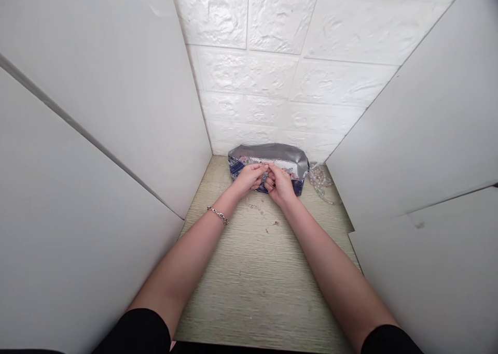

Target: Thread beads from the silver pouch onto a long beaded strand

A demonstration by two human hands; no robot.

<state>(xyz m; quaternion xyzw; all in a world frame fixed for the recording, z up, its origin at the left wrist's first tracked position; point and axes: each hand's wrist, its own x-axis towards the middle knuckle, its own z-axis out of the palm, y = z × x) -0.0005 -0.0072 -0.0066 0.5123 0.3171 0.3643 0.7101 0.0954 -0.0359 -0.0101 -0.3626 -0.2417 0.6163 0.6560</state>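
Note:
My left hand [250, 179] and my right hand [279, 184] meet fingertip to fingertip over the front edge of an opened bag [268, 151], silvery inside and dark blue outside. Both hands are closed in a pinch. Whatever is between the fingertips is too small to make out. Pink, red and clear beads [288, 172] lie inside the bag, partly covered by my hands. On the table just in front of my hands are several loose small beads [256, 207] and a little reddish piece [276, 223].
A heap of beaded strands [319, 178] lies right of the bag, near the right panel. The light wood-grain table [249, 281] is closed in by white panels at left [116, 84] and right [424, 110]. A white brick-patterned wall [257, 74] stands behind the bag.

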